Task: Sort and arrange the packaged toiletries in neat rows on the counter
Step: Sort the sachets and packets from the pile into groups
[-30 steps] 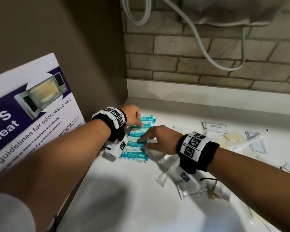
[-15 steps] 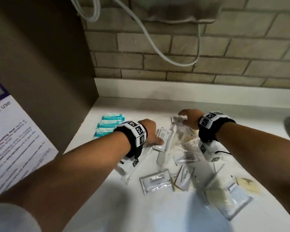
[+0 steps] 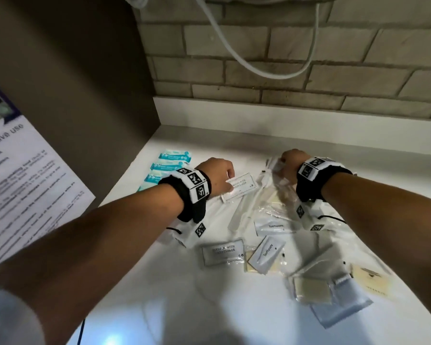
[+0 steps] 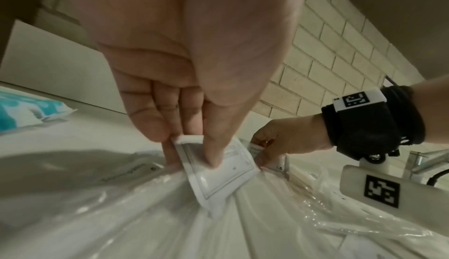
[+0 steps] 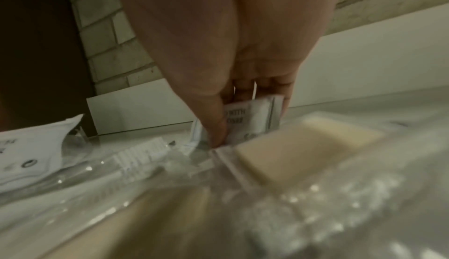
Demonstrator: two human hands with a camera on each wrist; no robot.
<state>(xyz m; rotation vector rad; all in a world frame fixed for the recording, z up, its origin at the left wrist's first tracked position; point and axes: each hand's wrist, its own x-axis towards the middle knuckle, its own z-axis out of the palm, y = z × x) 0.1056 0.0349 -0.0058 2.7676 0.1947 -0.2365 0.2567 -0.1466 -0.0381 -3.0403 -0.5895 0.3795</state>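
Observation:
My left hand (image 3: 219, 175) (image 4: 194, 148) pinches a white shampoo sachet (image 3: 240, 186) (image 4: 218, 169) between thumb and fingers, just above the white counter (image 3: 184, 282). My right hand (image 3: 288, 163) (image 5: 243, 121) pinches a second white shampoo sachet (image 5: 252, 121) at the far end of the pile, its fingers hidden in the head view. Teal packets (image 3: 171, 165) lie in a column at the left. Loose toothpaste sachets (image 3: 266, 253), another shampoo sachet (image 3: 223, 252), bagged toothbrushes (image 5: 138, 153) and soaps (image 3: 311, 290) lie scattered between and below my hands.
A brown side panel (image 3: 85, 95) with a microwave notice (image 3: 18, 190) bounds the counter on the left. A brick wall (image 3: 309, 70) with a hanging white cable (image 3: 259, 68) closes the back. Bare counter lies near the front edge.
Both hands left the teal packets and moved right to the loose pile. Each hand has taken a white sachet between its fingers. The head view swung to the right.

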